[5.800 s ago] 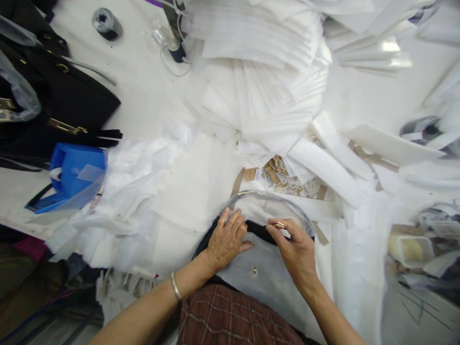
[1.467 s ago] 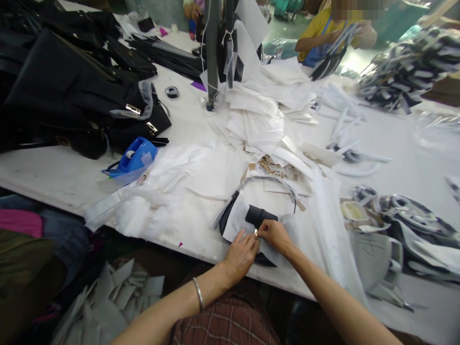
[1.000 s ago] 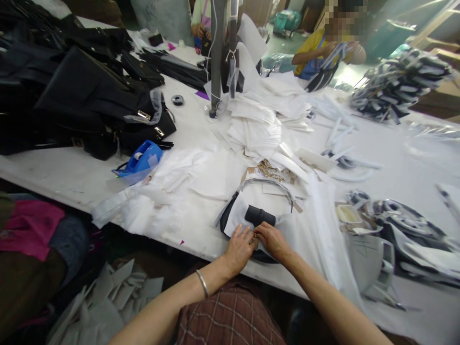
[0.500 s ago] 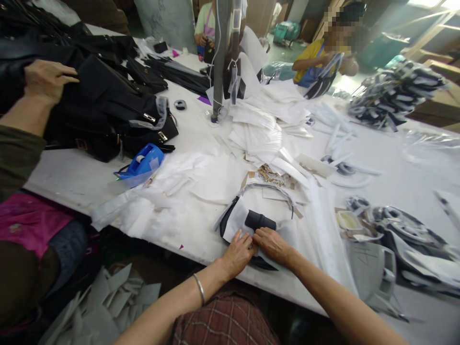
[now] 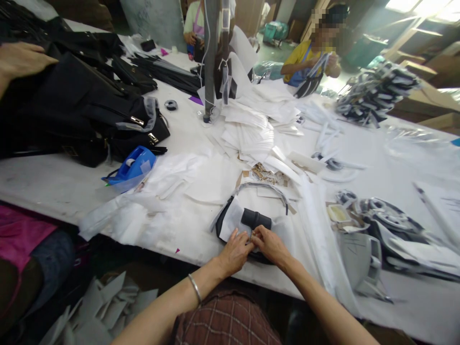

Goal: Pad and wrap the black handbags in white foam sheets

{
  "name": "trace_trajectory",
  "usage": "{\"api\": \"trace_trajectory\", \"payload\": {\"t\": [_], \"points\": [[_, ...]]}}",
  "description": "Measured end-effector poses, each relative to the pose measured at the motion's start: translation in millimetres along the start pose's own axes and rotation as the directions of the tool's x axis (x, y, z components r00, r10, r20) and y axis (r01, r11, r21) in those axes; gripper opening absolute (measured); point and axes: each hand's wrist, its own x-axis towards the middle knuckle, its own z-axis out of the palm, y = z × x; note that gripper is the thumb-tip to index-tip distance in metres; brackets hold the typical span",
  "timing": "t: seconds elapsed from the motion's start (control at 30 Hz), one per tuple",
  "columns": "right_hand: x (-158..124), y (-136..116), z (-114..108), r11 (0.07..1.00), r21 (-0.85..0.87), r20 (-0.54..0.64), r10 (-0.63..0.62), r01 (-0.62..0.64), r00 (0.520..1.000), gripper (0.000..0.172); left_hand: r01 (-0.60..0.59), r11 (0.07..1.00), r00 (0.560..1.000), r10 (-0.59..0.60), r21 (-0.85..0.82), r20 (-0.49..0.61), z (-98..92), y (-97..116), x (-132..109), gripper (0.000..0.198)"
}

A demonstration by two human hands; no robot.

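A black handbag [image 5: 253, 219], partly wrapped in white tissue [image 5: 233, 223], lies at the near edge of the white table [image 5: 53, 179]. Its wrapped handle [image 5: 264, 188] arcs away from me. My left hand [image 5: 233, 250] and my right hand [image 5: 269, 244] meet on the front of the bag, fingertips pinched together around a small gold metal fitting [image 5: 252, 235]. Both hands have their fingers curled and closed. A silver bangle [image 5: 194, 288] circles my left wrist.
A blue tape dispenser [image 5: 131, 166] sits left. Black handbags [image 5: 82, 110] are piled far left, with another person's hand [image 5: 19, 57] on them. White paper stacks [image 5: 258, 122] fill the middle. A person in yellow [image 5: 305, 60] works across the table. Wrapped items [image 5: 388, 225] lie right.
My view lifted from straight down to across the table. My hands moved from the bag's top edge to its front fitting. The other person's hand on the left shifted further left.
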Motion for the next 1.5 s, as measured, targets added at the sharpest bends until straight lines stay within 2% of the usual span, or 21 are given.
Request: {"api": "trace_trajectory", "payload": {"t": [0.07,0.17,0.23,0.33,0.37,0.4,0.47,0.53,0.63,0.73,0.9,0.97,1.07,1.17,1.23,1.37,1.5], "points": [[-19,2,-3,0.997,-0.007,-0.031,-0.083,0.083,0.996,0.021,0.006,0.999,1.000,-0.005,-0.041,0.015,-5.4,0,1,0.054],[-44,5,3,0.966,-0.196,-0.079,-0.187,0.169,0.979,0.039,0.015,0.999,1.000,-0.014,-0.039,0.027,-16.3,2,5,0.049],[-51,7,9,0.929,-0.330,-0.118,-0.215,0.166,0.969,0.033,0.016,1.000,0.999,-0.017,0.023,0.050,-24.8,2,11,0.036],[-42,11,12,0.882,-0.442,-0.178,-0.266,0.165,0.947,0.008,-0.040,0.988,0.998,0.031,0.150,0.057,-36.8,-1,28,0.013],[-36,13,10,0.875,-0.454,-0.200,-0.286,0.170,0.937,0.006,-0.076,0.979,0.997,0.069,0.188,0.045,-40.3,-3,35,0.006],[-29,15,7,0.874,-0.455,-0.231,-0.305,0.174,0.924,0.010,-0.115,0.968,0.993,0.112,0.222,0.028,-43.2,-7,43,0.003],[-15,21,1,0.882,-0.438,-0.316,-0.333,0.175,0.888,0.018,-0.168,0.945,0.984,0.177,0.280,-0.004,-46.9,-15,59,0.013],[-2,27,-1,0.892,-0.420,-0.390,-0.346,0.169,0.854,0.024,-0.170,0.934,0.982,0.186,0.314,-0.022,-47.0,-25,70,0.017],[10,35,6,0.899,-0.412,-0.412,-0.328,0.147,0.850,0.029,-0.137,0.935,0.988,0.155,0.327,-0.029,-39.7,-37,73,0.018],[15,38,14,0.890,-0.428,-0.380,-0.333,0.155,0.863,0.030,-0.152,0.945,0.979,0.184,0.290,-0.087,-25.8,-47,65,0.020],[16,39,1,0.829,-0.532,-0.314,-0.381,0.171,0.870,0.025,-0.239,0.933,0.915,0.309,0.268,-0.260,-4.7,-65,53,0.037],[15,48,-4,0.800,-0.579,-0.337,-0.408,0.155,0.848,0.029,-0.235,0.920,0.906,0.325,0.314,-0.273,-0.3,-69,50,0.047],[15,71,-2,0.778,-0.592,-0.379,-0.498,0.210,0.780,0.034,-0.185,0.902,0.921,0.297,0.390,-0.251,5.4,-65,46,0.065],[20,94,13,0.774,-0.574,-0.430,-0.562,0.266,0.707,0.038,-0.087,0.898,0.927,0.232,0.431,-0.296,14.4,-56,42,0.063],[23,102,25,0.786,-0.565,-0.483,-0.561,0.250,0.673,0.041,-0.042,0.893,0.921,0.208,0.448,-0.330,20.9,-51,41,0.059],[27,107,41,0.798,-0.572,-0.517,-0.530,0.189,0.672,0.046,-0.045,0.866,0.932,0.215,0.497,-0.290,27.7,-53,42,0.070],[25,109,42,0.790,-0.572,-0.481,-0.542,0.222,0.689,0.057,-0.069,0.845,0.930,0.247,0.530,-0.273,25.2,-58,43,0.082]]}}
